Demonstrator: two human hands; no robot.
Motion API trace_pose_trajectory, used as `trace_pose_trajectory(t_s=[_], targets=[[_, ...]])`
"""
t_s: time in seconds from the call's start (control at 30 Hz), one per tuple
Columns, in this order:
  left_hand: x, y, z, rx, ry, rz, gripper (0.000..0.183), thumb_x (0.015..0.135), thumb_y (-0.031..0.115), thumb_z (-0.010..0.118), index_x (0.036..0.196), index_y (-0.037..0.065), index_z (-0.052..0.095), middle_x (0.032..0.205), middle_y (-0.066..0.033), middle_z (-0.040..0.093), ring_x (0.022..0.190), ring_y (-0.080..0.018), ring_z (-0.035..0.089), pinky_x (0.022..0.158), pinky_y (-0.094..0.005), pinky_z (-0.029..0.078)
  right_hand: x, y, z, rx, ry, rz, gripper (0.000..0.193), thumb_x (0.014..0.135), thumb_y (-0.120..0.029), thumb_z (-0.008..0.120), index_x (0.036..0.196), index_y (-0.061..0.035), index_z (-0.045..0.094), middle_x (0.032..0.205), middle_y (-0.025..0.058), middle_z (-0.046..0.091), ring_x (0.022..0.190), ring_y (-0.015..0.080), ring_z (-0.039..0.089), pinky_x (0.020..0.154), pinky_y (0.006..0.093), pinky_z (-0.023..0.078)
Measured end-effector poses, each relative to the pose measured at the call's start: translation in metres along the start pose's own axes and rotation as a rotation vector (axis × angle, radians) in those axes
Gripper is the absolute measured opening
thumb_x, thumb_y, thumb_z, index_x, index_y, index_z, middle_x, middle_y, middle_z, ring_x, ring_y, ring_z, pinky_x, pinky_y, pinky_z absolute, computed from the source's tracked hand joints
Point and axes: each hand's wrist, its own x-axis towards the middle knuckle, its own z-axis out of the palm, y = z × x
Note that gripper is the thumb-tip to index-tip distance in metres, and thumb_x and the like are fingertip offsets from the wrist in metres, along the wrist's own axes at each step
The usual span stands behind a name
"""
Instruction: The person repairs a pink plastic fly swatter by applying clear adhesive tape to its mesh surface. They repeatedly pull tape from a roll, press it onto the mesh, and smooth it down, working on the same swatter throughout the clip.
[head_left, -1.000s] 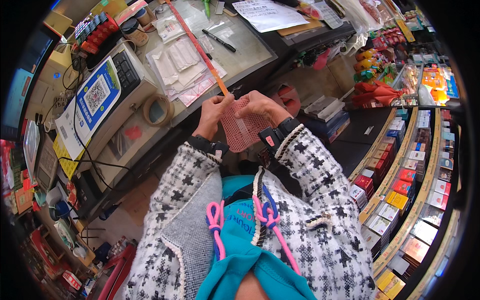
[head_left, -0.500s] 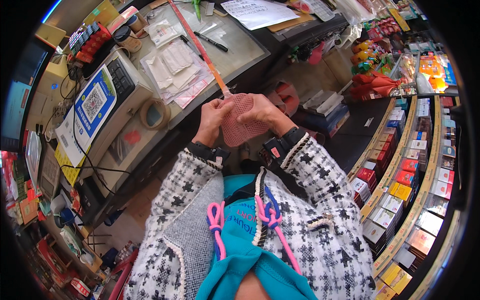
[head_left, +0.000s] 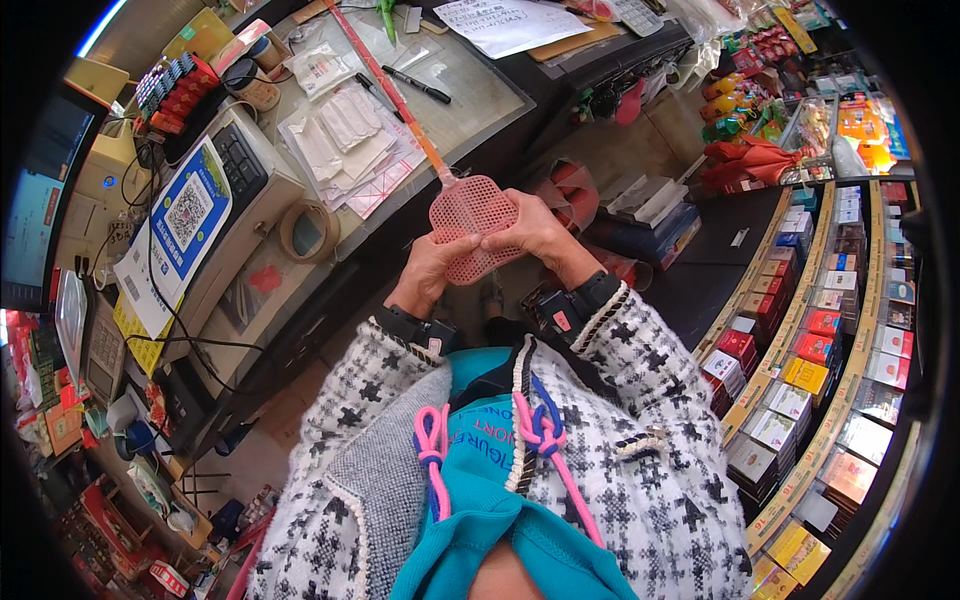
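Though unclear underneath, left hand [head_left: 428, 266] and right hand [head_left: 541, 232] (close together), each grip on the pink flyswatter [head_left: 468, 212]

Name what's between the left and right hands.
A pink perforated swatter paddle, held by left hand and right hand; shown in the head view.

Two hands [head_left: 535, 230], one pink flyswatter [head_left: 471, 218], two black pens [head_left: 418, 86], one tape roll [head_left: 289, 238], one monitor [head_left: 45, 200]

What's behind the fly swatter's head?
Past the top of the pink fly swatter head, the desk shows. The left hand and right hand have thumbs in front; their other fingers are mostly hidden. What lies straight behind it can't be made out.
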Motion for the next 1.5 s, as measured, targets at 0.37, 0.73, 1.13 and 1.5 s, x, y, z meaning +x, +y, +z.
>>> trace_pose_trajectory(t_s=[0.37,0.73,1.13,1.5], targets=[[-0.006,0.002,0.027,-0.024,0.072,0.079,0.026,0.082,0.002,0.072,0.107,-0.003,0.063,0.098,-0.0097,0.069,0.084,-0.0189,0.068,0.077,-0.0313,0.057,-0.062,0.003,0.020,0.521,0.211,-0.128,0.087,0.062,-0.002,0.087,0.136,0.0018,0.041,0.121,0.0110,0.058,0.110,0.0176,0.058,0.093,0.0311,0.049],[-0.020,0.016,0.043,0.012,-0.145,0.027,0.032,0.086,0.002,0.067,0.116,-0.003,0.057,0.108,-0.0093,0.065,0.095,-0.0174,0.065,0.086,-0.0298,0.053,-0.085,-0.014,0.024,0.449,0.261,-0.252,0.059,0.075,0.006,0.074,0.128,-0.0008,0.049,0.111,0.0042,0.064,0.094,0.0085,0.063,0.085,0.0237,0.051],[-0.031,0.024,0.052,0.033,-0.127,0.048,0.032,0.083,0.002,0.071,0.113,-0.003,0.059,0.105,-0.0081,0.066,0.092,-0.0168,0.066,0.084,-0.0294,0.054,-0.078,-0.021,0.034,0.482,0.418,-0.347,0.051,0.075,0.000,0.078,0.119,-0.0010,0.053,0.108,0.0052,0.066,0.094,0.0095,0.063,0.084,0.0238,0.051],[-0.006,0.000,0.044,0.037,-0.009,0.043,0.026,0.083,0.004,0.072,0.106,-0.001,0.062,0.100,-0.0081,0.068,0.088,-0.0172,0.067,0.079,-0.0296,0.055,-0.113,-0.003,0.048,0.442,0.557,0.074,0.016,0.085,-0.016,0.074,0.086,-0.0005,0.071,0.071,-0.0007,0.065,0.058,0.0024,0.051,0.053,0.0171,0.038]])
